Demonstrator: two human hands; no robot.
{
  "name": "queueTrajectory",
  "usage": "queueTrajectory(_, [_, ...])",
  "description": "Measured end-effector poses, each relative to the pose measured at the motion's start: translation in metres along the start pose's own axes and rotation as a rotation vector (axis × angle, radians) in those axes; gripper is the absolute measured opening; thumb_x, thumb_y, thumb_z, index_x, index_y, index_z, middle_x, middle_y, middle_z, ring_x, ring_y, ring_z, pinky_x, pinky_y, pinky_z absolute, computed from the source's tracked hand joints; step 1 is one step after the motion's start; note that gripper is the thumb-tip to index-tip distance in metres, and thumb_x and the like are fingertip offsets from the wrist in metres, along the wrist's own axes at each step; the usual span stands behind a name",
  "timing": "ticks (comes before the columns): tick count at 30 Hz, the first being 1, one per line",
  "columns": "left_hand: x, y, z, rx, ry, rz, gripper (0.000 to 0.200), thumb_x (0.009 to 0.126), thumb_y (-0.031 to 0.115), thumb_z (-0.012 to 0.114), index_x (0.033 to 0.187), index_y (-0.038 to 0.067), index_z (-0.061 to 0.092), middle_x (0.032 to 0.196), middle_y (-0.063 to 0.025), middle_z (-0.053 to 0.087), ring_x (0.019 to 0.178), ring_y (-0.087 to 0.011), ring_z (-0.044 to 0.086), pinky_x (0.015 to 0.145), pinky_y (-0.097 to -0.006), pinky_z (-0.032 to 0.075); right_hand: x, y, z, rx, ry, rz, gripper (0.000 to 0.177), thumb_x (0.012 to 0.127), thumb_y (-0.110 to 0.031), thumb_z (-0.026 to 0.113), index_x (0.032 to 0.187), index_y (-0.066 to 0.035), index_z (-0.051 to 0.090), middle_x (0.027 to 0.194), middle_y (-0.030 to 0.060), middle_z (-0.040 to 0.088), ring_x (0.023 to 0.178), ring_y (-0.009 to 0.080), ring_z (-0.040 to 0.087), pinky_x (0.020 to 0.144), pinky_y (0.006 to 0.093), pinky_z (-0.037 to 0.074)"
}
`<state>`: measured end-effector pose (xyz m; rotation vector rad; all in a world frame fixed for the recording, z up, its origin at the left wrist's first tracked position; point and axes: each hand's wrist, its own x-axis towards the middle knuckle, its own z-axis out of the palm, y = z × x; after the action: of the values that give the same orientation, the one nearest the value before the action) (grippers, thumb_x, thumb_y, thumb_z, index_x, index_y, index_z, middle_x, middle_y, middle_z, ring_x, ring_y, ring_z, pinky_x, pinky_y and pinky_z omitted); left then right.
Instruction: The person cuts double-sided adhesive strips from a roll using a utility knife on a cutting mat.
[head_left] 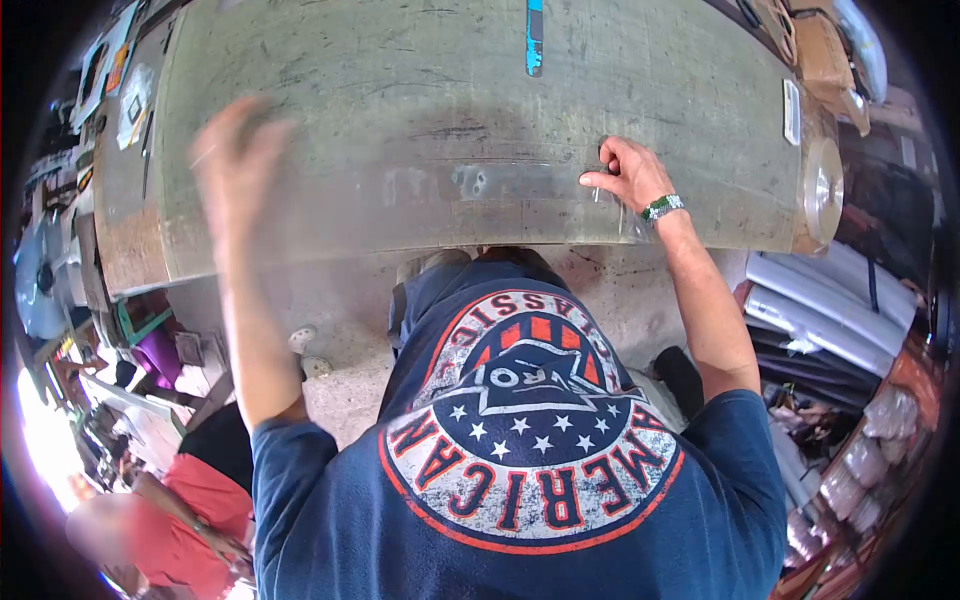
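Note:
My left hand (240, 160) is smeared by motion above the left part of the worn green work surface (350, 60); what its fingers do is not clear. On the right, my right hand (630, 178) is closed in a pinch over the front part of the surface, with a beaded bracelet at the wrist. Its fingertips are on something thin and clear, too hard to make out. A clear, shiny strip (520, 182) seems to lie along the front of the surface between my hands.
A blue-and-black tool (535, 40) lies at the back middle. A roll of clear tape (823, 190) is at the right end. Wrapped rolls (820, 300) stand at the right. A person in a red shirt (205, 500) is at the lower left. Cardboard (822, 55) sits at the back right.

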<state>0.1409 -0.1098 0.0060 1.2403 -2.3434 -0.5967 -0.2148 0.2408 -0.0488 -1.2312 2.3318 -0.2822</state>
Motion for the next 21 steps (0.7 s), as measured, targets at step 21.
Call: queueTrajectory(21, [-0.011,0.153,0.179,0.027,-1.027,0.879,0.062,0.069,0.005,0.085,0.123,0.034,0.076,0.172,0.0014,0.024,0.159,-0.0370,0.014,0.127,-0.0533,0.027,0.001,0.028,0.012,0.106,0.083,-0.066,0.050,0.079,-0.051,0.084,0.091,-0.007,0.063,0.081,0.0102,0.067,0.075,0.0278,0.066,0.068,0.0424,0.052])
